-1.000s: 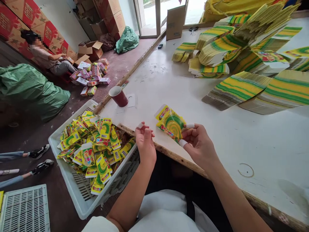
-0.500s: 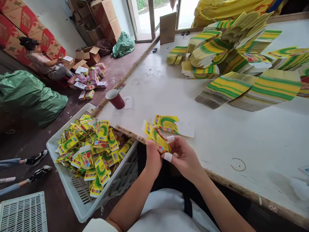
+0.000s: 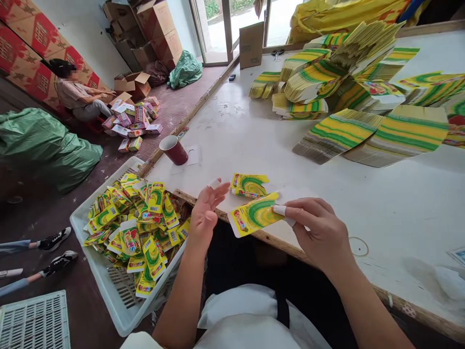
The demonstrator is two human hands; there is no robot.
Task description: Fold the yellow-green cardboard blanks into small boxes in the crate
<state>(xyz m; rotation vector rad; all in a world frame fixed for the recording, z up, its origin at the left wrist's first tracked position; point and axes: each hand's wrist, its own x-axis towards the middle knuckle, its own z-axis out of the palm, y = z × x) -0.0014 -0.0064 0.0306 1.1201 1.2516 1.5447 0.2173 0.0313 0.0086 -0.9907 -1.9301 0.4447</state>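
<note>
My right hand (image 3: 316, 228) pinches a flat yellow and green carton (image 3: 254, 215) by its right end, above the table's front edge. White tape wraps some of its fingertips. My left hand (image 3: 207, 213) is empty, palm up and fingers apart, left of the carton and touching nothing. Just behind the held carton, another yellow and green carton (image 3: 249, 184) lies on the white table (image 3: 232, 140). To the left, a white plastic crate (image 3: 119, 310) holds a heap of small yellow cartons (image 3: 156, 196).
A dark red mug (image 3: 174, 150) stands near the table's left edge. Fanned stacks of printed card (image 3: 341, 131) cover the table's back right. A seated person (image 3: 80, 97) is at the far left, by colourful boxes. An upright cardboard piece (image 3: 251, 46) stands at the back.
My hands have moved apart. My left hand has let go of the carton and opened, while my right hand has carried it rightwards. The seated person has leaned toward the boxes.
</note>
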